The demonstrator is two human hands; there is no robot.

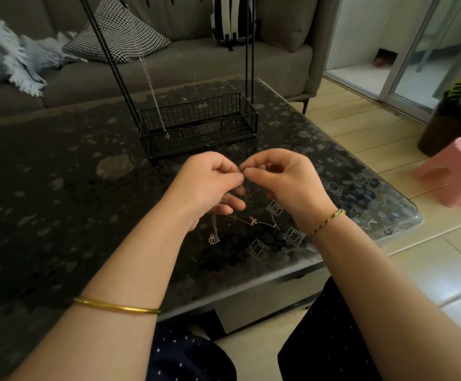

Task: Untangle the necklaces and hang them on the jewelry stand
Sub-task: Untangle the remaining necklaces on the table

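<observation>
A dark speckled counter [59,188] stands before a grey sofa [196,64]. Near the wire jewelry stand [199,125], the left hand [210,185] and right hand [287,182] meet, each grip narrow, pinching the tangled necklaces [251,221], whose pendants hang beneath the hands.

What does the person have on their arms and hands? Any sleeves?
No sleeves show. A thin gold bangle circles the left forearm. A braided bracelet of yellow, green and dark cords sits on the right wrist. No rings show on the left hand or right hand.
</observation>
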